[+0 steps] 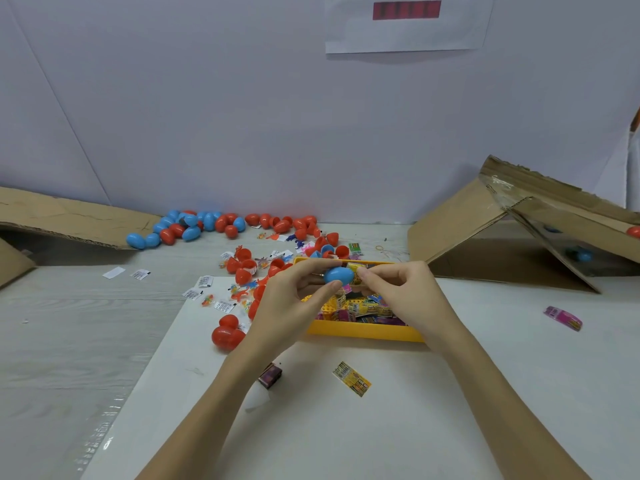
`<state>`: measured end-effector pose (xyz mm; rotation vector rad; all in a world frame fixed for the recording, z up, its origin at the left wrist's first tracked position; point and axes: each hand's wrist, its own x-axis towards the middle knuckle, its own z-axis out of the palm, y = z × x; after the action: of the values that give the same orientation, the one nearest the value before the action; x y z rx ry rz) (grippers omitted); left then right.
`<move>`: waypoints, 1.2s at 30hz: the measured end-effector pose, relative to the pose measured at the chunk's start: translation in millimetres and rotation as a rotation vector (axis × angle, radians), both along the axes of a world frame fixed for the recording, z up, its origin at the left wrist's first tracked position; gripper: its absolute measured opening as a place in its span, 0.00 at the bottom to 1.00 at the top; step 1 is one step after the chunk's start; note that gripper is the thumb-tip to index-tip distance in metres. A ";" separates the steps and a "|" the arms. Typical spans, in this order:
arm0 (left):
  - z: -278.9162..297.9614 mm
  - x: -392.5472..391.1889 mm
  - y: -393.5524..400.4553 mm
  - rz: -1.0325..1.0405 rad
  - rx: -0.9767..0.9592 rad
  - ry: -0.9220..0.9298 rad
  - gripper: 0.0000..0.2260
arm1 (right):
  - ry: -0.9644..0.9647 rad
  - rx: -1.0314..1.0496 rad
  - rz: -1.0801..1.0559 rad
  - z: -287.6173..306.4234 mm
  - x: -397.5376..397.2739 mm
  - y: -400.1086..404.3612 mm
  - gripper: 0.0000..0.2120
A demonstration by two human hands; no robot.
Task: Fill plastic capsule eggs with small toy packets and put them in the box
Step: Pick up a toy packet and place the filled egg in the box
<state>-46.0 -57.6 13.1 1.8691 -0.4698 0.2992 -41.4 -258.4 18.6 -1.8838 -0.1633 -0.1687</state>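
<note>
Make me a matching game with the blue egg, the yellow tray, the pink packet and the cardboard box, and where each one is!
Things:
1. blue egg half
2. yellow tray
3. pink packet
4. cardboard box

Places:
A. lying alone on the table, far right
B. lying on its side at the back right
C. held in the left hand, with the right hand pushing a packet in
D. right under the hands, full of packets

Pairs: 1-C, 2-D, 3-A, 4-B
</note>
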 end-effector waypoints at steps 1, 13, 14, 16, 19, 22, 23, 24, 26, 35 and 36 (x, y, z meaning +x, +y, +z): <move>0.3 0.1 0.3 0.004 -0.009 0.000 0.16 | 0.000 0.003 0.013 0.3 -0.3 0.7 0.07; -1.9 2.4 0.9 0.030 -0.028 0.015 0.16 | 0.010 -0.049 0.029 -0.3 0.0 2.2 0.10; -2.1 2.2 0.2 0.012 -0.030 0.020 0.16 | 0.004 -0.074 0.031 -1.4 -0.1 2.6 0.10; -2.0 1.4 -1.5 -0.013 -0.051 0.033 0.16 | -0.009 -0.081 0.044 -2.7 -0.4 3.9 0.10; -1.5 1.1 -3.2 -0.020 -0.120 0.049 0.13 | 0.000 0.038 0.076 -1.6 -1.7 4.6 0.05; -3.1 1.7 -4.7 -0.001 -0.127 0.045 0.15 | 0.022 0.162 0.106 0.8 -2.8 4.9 0.07; -2.9 1.6 -5.5 0.002 -0.131 0.053 0.17 | 0.022 0.189 0.110 1.6 -3.4 5.4 0.07; -2.6 1.5 -6.0 0.003 -0.150 0.064 0.19 | 0.015 0.207 0.105 2.1 -3.9 6.2 0.08; -1.8 1.8 -6.3 0.000 -0.199 0.079 0.20 | -0.009 0.216 0.069 3.1 -4.5 7.8 0.08; -2.1 2.5 -6.1 0.012 -0.215 0.068 0.18 | -0.029 0.180 0.005 4.2 -5.3 12.6 0.10; -2.6 2.4 -5.9 0.012 -0.213 0.065 0.18 | -0.030 0.177 0.007 4.3 -5.6 12.4 0.10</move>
<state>-43.7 -63.5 10.5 1.6695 -0.3685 0.2844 -46.9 -246.0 22.9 -1.7047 -0.1705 -0.2003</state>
